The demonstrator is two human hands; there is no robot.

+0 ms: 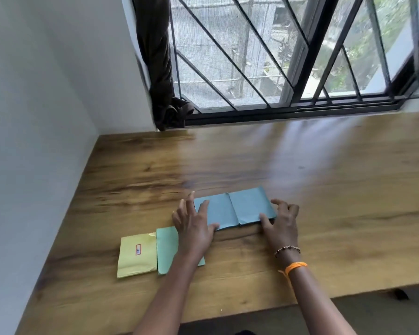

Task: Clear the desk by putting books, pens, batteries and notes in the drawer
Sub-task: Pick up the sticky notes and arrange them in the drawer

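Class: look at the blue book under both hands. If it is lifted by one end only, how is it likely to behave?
The blue book looks thin and paper-covered, so it would probably sag. It seems light. Lying flat on the desk, it should slide, not roll.

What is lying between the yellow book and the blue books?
In the head view, a green book lies between the yellow book and the blue books, partly under the left hand.

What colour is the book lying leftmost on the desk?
Pale yellow, with a small red-bordered label; the yellow book shows in the head view.
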